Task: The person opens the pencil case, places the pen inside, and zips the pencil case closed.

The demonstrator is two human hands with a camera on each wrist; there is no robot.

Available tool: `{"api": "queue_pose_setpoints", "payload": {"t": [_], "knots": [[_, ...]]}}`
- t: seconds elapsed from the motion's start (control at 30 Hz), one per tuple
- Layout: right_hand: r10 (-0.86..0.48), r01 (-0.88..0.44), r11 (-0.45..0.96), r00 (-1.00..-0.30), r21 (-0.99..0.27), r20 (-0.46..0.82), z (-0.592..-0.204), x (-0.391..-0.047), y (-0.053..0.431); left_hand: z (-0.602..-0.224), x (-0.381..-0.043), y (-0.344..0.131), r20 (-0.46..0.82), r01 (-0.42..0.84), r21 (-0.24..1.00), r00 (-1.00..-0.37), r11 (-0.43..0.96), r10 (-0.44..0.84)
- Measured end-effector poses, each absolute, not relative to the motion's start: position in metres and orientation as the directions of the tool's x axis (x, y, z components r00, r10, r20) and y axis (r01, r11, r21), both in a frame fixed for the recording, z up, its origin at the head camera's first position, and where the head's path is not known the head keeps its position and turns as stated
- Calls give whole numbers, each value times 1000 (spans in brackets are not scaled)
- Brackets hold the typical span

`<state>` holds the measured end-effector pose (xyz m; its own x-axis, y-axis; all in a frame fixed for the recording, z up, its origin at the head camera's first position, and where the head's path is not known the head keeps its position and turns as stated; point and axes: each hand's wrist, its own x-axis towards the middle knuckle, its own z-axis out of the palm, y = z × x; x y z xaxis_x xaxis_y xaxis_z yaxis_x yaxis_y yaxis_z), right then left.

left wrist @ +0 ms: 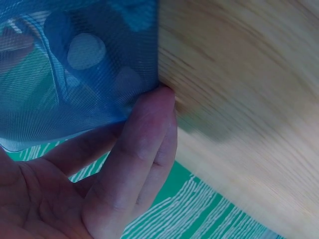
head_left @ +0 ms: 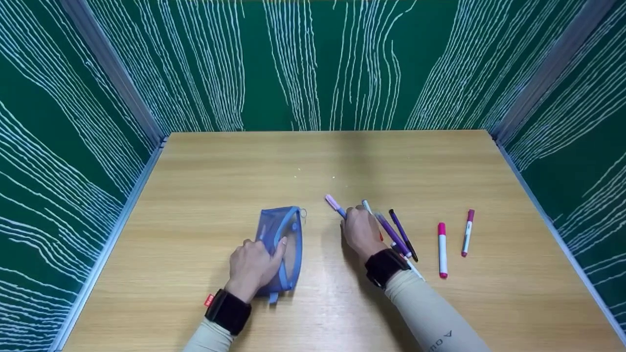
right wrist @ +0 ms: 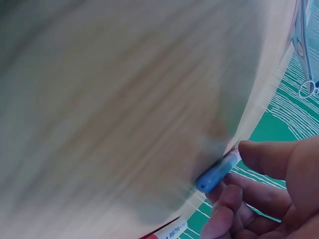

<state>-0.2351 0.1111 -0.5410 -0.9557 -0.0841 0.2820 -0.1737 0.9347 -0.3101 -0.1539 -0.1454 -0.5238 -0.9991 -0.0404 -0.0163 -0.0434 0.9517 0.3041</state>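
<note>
A blue mesh pencil case (head_left: pixel 268 224) with a zip lies left of centre on the table. My left hand (head_left: pixel 254 266) grips its side, the thumb by the zipped opening; blurred shapes show through the mesh (left wrist: pixel 99 74) in the left wrist view. My right hand (head_left: pixel 363 233) pinches a marker (head_left: pixel 334 203) with a lilac end and a blue end between thumb and fingers. In the right wrist view the marker's blue end (right wrist: pixel 217 175) sticks out from the fingers, close to the tabletop. Under and beside the right hand lie several pens, among them a purple marker (head_left: pixel 392 233).
A black-and-purple pen (head_left: pixel 404 235) lies right of the right hand. Farther right are a pink-capped white marker (head_left: pixel 442 249) and a thinner magenta-capped one (head_left: pixel 468 232). Green panels (head_left: pixel 327 63) with white lines enclose the wooden table (head_left: pixel 220 166) at the back and sides.
</note>
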Motion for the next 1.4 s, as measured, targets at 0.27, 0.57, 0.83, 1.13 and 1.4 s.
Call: {"api": "queue_pose_setpoints", "payload": {"t": [0.27,0.57,0.83,1.13,1.4], "knots": [[-27,-83,959,-979,-272,201,-540,-237,108,-525,-154,-146,-4,-35,298,-999,954,-35],[-4,-54,935,-990,-349,141,-534,-235,108,-524,-154,-146,-6,-34,298,-999,954,-34],[-36,-122,890,-980,-440,197,-529,-227,105,-524,-153,-146,16,-32,311,-999,950,-39],[-72,-173,832,-976,-528,206,-524,-214,101,-524,-153,-146,16,-31,320,-999,947,-38],[-53,-68,704,-998,-707,43,-519,-202,97,-525,-153,-146,10,-30,311,-999,950,-35]]}}
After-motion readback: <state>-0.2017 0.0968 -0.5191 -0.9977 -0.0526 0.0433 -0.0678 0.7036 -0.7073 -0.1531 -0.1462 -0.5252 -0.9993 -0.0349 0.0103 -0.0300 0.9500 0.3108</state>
